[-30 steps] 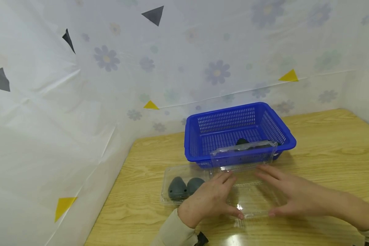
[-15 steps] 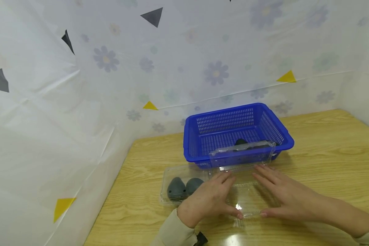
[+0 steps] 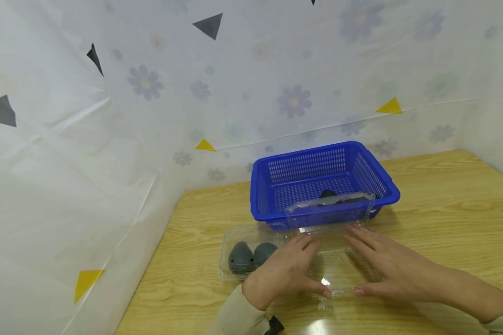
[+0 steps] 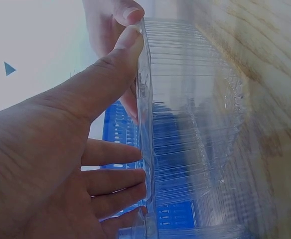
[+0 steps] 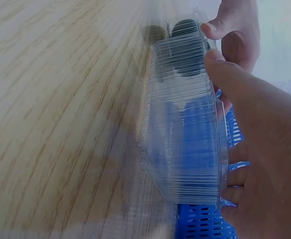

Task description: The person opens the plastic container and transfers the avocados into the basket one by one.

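A clear plastic clamshell box (image 3: 339, 270) stands with its lid (image 3: 331, 211) raised and leaning over the front of the blue basket. My left hand (image 3: 282, 274) rests on the left edge of this box, thumb at the near corner and fingers toward the hinge. On the opposite side my right hand (image 3: 396, 270) lies with fingers spread and its thumb at the near rim. In the left wrist view the left fingertips (image 4: 135, 179) touch the box's thin rim. The right wrist view shows the right thumb (image 5: 220, 64) at the rim of the ribbed, see-through box (image 5: 185, 134), with nothing inside.
Left of the open box is a second clear box (image 3: 228, 237) holding dark green, egg-shaped, avocado-like things (image 3: 241, 256). Behind stands the blue perforated basket (image 3: 260, 190), with a few dark objects (image 3: 329, 193) at its front right. A flower-patterned sheet (image 3: 243, 83) hangs behind the wooden table (image 3: 444, 209).
The right hand shifted slightly left, its thumb sliding along the near rim, between one second and half a second ago. Since then both hands and the box have stayed nearly still.
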A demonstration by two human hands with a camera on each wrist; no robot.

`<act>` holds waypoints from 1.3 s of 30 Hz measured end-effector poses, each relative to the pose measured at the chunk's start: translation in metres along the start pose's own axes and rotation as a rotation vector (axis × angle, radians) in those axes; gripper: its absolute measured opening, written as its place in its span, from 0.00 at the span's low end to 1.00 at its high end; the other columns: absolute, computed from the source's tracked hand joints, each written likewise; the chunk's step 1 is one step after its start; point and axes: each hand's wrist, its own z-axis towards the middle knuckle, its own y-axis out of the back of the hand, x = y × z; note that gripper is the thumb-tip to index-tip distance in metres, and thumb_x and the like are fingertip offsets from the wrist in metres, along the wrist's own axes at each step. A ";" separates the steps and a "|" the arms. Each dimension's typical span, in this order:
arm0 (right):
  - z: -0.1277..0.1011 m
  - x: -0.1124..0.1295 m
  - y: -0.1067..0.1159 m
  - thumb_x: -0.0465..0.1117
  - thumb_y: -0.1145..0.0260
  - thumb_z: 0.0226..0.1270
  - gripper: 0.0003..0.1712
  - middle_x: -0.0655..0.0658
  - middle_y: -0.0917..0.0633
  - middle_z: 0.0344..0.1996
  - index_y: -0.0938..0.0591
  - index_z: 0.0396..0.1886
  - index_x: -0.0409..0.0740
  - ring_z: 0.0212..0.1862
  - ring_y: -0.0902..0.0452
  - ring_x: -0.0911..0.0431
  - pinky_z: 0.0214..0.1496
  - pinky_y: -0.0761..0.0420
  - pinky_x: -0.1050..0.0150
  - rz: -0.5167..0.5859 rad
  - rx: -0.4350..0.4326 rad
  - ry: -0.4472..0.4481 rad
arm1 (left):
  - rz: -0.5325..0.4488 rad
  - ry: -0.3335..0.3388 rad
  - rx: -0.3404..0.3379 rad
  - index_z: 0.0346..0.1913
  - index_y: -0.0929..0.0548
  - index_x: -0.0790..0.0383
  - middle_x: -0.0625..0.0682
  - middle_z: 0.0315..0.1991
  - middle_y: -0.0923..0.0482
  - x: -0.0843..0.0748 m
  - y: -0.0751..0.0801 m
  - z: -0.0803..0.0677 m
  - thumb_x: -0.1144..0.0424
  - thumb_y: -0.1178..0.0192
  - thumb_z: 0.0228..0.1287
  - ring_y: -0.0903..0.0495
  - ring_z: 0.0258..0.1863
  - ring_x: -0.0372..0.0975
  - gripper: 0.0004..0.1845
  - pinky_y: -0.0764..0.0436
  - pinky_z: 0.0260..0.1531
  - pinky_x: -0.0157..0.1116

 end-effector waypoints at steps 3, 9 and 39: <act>0.000 0.001 0.002 0.75 0.35 0.54 0.57 0.38 0.33 0.73 0.35 0.74 0.45 0.69 0.32 0.37 0.80 0.55 0.71 0.009 0.014 -0.022 | 0.003 -0.001 0.002 0.72 0.33 0.60 0.53 0.74 0.36 -0.001 0.000 0.001 0.25 0.39 0.48 0.36 0.74 0.43 0.54 0.36 0.74 0.35; -0.001 0.001 0.004 0.76 0.35 0.53 0.58 0.38 0.33 0.73 0.34 0.74 0.45 0.69 0.32 0.37 0.68 0.28 0.44 0.010 0.017 -0.033 | -0.014 0.015 0.023 0.73 0.35 0.59 0.52 0.75 0.37 -0.002 0.001 0.002 0.25 0.40 0.49 0.38 0.75 0.43 0.55 0.36 0.74 0.35; -0.023 -0.029 0.012 0.76 0.30 0.43 0.62 0.38 0.28 0.69 0.31 0.71 0.40 0.63 0.28 0.45 0.69 0.66 0.89 -0.015 -0.082 0.005 | 0.033 0.006 0.054 0.73 0.35 0.54 0.49 0.75 0.38 -0.027 0.003 0.030 0.23 0.42 0.50 0.38 0.75 0.39 0.53 0.39 0.75 0.34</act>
